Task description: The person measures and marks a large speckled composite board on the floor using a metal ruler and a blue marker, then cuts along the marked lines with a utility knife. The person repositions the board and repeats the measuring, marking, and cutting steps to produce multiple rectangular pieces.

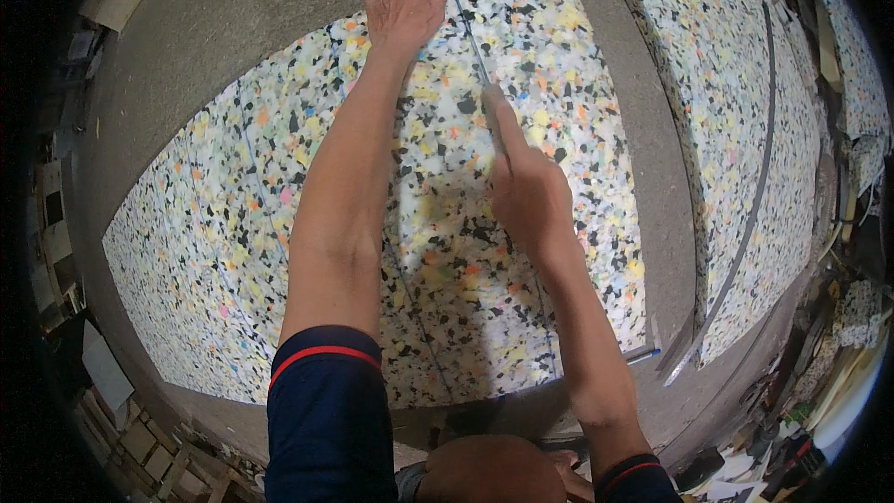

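Observation:
A large speckled foam sheet [447, 251] lies on the floor in front of me, with several blue lines drawn across it. My right hand [531, 191] is closed around the handle of a long, thin-bladed knife [473, 45]. The blade points away from me along a blue line and reaches past the sheet's far edge. Just left of the blade, my left hand [405, 14] rests on that far edge, its fingers bent over the rim and gripping it. Their tips are hidden.
Another speckled foam piece [745, 130] lies at the right, with a long dark strip [765, 149] curving over it. A blue-capped pen [643, 355] is by the sheet's near right corner. Wooden pieces [154, 447] and scraps line the lower left; more clutter fills the right edge.

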`<action>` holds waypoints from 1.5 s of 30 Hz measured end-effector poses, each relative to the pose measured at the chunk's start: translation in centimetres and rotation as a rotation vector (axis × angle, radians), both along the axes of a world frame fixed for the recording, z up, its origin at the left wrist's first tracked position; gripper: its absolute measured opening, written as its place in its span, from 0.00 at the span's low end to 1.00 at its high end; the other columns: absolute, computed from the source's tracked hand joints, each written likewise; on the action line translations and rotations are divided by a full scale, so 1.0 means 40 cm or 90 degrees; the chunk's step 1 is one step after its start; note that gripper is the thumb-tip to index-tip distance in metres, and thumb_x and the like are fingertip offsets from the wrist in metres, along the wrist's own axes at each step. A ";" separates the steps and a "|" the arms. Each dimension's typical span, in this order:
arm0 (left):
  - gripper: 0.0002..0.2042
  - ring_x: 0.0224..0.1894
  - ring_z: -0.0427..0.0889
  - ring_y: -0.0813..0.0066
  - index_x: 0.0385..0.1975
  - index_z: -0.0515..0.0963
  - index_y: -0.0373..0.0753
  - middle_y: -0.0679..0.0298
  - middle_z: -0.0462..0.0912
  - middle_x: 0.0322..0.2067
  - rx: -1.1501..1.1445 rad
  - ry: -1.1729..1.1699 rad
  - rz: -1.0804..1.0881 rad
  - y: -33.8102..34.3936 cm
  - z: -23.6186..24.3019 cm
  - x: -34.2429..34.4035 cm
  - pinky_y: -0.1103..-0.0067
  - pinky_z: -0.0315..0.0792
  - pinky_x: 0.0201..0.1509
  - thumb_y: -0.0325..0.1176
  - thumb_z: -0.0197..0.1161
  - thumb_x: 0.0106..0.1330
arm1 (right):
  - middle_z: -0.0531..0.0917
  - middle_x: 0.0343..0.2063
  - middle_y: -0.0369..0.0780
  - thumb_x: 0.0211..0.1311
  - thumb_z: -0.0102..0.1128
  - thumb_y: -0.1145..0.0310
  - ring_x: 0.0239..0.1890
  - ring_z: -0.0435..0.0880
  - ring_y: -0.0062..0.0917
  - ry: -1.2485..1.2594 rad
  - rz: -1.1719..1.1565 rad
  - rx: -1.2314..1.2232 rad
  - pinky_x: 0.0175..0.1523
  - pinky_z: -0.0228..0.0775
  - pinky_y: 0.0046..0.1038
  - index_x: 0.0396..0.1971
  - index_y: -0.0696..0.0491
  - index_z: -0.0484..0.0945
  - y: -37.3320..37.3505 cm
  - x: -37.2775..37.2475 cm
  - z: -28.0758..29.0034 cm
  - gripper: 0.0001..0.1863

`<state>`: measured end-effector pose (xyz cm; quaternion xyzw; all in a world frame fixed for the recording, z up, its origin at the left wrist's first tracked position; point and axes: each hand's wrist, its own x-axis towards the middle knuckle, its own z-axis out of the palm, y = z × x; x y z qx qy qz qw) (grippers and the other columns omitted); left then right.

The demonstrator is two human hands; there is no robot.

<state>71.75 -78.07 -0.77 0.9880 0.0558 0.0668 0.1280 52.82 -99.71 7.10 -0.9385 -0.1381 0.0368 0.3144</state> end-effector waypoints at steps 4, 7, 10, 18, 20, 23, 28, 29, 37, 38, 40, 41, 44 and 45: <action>0.25 0.51 0.81 0.52 0.43 0.85 0.46 0.57 0.86 0.42 -0.009 -0.048 0.010 -0.001 -0.004 -0.006 0.54 0.65 0.55 0.56 0.42 0.78 | 0.79 0.16 0.48 0.63 0.53 0.79 0.19 0.80 0.39 0.070 -0.021 -0.001 0.28 0.74 0.41 0.75 0.49 0.61 -0.031 -0.060 0.026 0.38; 0.25 0.51 0.82 0.52 0.44 0.84 0.46 0.56 0.86 0.43 -0.032 -0.054 0.006 0.002 -0.017 0.009 0.53 0.65 0.57 0.56 0.43 0.77 | 0.79 0.17 0.48 0.64 0.53 0.78 0.20 0.81 0.39 0.009 0.001 0.009 0.29 0.75 0.42 0.75 0.47 0.62 -0.025 -0.025 0.006 0.37; 0.25 0.51 0.82 0.50 0.44 0.84 0.45 0.54 0.87 0.43 -0.045 -0.033 -0.002 -0.024 -0.011 0.021 0.50 0.66 0.58 0.56 0.43 0.76 | 0.79 0.17 0.47 0.65 0.53 0.78 0.21 0.82 0.38 -0.101 0.006 0.000 0.30 0.75 0.42 0.75 0.47 0.62 -0.014 0.035 -0.054 0.37; 0.24 0.49 0.81 0.53 0.43 0.85 0.46 0.57 0.86 0.40 -0.019 -0.057 0.015 0.001 -0.005 -0.007 0.57 0.64 0.53 0.57 0.45 0.76 | 0.78 0.15 0.44 0.63 0.53 0.79 0.20 0.82 0.36 0.073 -0.021 -0.014 0.28 0.76 0.39 0.75 0.49 0.62 -0.045 -0.071 0.038 0.38; 0.24 0.49 0.81 0.52 0.42 0.85 0.46 0.57 0.86 0.40 -0.012 -0.060 0.007 0.003 -0.006 -0.005 0.58 0.63 0.52 0.57 0.45 0.76 | 0.77 0.13 0.43 0.61 0.54 0.79 0.19 0.81 0.34 0.048 -0.010 0.007 0.27 0.75 0.37 0.74 0.50 0.62 -0.048 -0.071 0.039 0.38; 0.24 0.49 0.81 0.52 0.42 0.85 0.46 0.57 0.86 0.40 -0.010 -0.067 0.000 -0.002 -0.003 0.000 0.57 0.63 0.51 0.57 0.45 0.76 | 0.75 0.12 0.42 0.59 0.56 0.80 0.17 0.80 0.33 -0.069 0.010 -0.036 0.24 0.74 0.35 0.74 0.52 0.63 -0.025 -0.011 -0.026 0.39; 0.24 0.51 0.81 0.52 0.43 0.85 0.46 0.57 0.86 0.42 -0.025 -0.042 -0.002 -0.018 -0.003 -0.002 0.54 0.64 0.53 0.57 0.45 0.76 | 0.76 0.12 0.42 0.59 0.56 0.80 0.17 0.79 0.33 -0.120 0.014 -0.028 0.24 0.72 0.35 0.73 0.51 0.64 -0.023 0.013 -0.029 0.38; 0.24 0.52 0.81 0.52 0.44 0.85 0.47 0.57 0.86 0.43 -0.019 -0.046 0.001 0.000 -0.010 -0.008 0.53 0.65 0.54 0.57 0.45 0.76 | 0.76 0.13 0.42 0.59 0.56 0.80 0.17 0.79 0.33 -0.045 0.018 -0.039 0.24 0.72 0.35 0.73 0.52 0.64 -0.019 -0.009 0.009 0.38; 0.23 0.53 0.82 0.52 0.47 0.85 0.49 0.56 0.86 0.45 -0.015 -0.076 -0.003 -0.013 -0.006 -0.007 0.52 0.65 0.56 0.55 0.46 0.76 | 0.80 0.19 0.51 0.63 0.52 0.78 0.22 0.82 0.46 0.052 -0.025 0.006 0.32 0.74 0.43 0.71 0.50 0.67 -0.043 -0.040 0.036 0.33; 0.22 0.52 0.82 0.53 0.47 0.85 0.49 0.56 0.86 0.45 -0.010 -0.105 -0.005 -0.013 -0.017 -0.009 0.52 0.65 0.56 0.55 0.46 0.76 | 0.81 0.21 0.55 0.64 0.52 0.77 0.23 0.82 0.50 0.041 -0.024 0.015 0.34 0.74 0.44 0.70 0.50 0.69 -0.034 -0.017 0.017 0.32; 0.22 0.53 0.81 0.53 0.47 0.84 0.50 0.56 0.86 0.45 -0.003 -0.146 -0.008 -0.023 -0.012 0.001 0.52 0.65 0.56 0.55 0.46 0.76 | 0.79 0.17 0.49 0.62 0.52 0.79 0.21 0.80 0.44 -0.084 -0.012 0.048 0.30 0.73 0.43 0.72 0.46 0.66 -0.028 0.021 -0.029 0.35; 0.22 0.53 0.81 0.53 0.48 0.84 0.50 0.56 0.86 0.45 0.005 -0.145 -0.006 -0.019 -0.016 -0.005 0.52 0.65 0.57 0.56 0.47 0.76 | 0.77 0.14 0.47 0.61 0.52 0.80 0.19 0.79 0.42 -0.138 -0.001 0.068 0.28 0.72 0.43 0.73 0.44 0.65 -0.019 0.024 -0.032 0.37; 0.22 0.55 0.80 0.53 0.50 0.84 0.51 0.56 0.85 0.47 0.033 -0.105 -0.004 -0.012 -0.019 -0.020 0.51 0.64 0.58 0.56 0.47 0.76 | 0.78 0.15 0.48 0.61 0.52 0.81 0.19 0.80 0.42 -0.019 0.007 0.027 0.27 0.71 0.44 0.74 0.45 0.64 -0.031 -0.018 0.024 0.38; 0.22 0.56 0.79 0.53 0.51 0.84 0.52 0.55 0.85 0.48 0.044 -0.089 -0.004 -0.005 -0.014 -0.020 0.51 0.64 0.59 0.57 0.48 0.76 | 0.78 0.15 0.49 0.62 0.52 0.81 0.19 0.80 0.42 0.033 0.001 0.004 0.27 0.71 0.44 0.74 0.45 0.63 -0.034 -0.036 0.058 0.38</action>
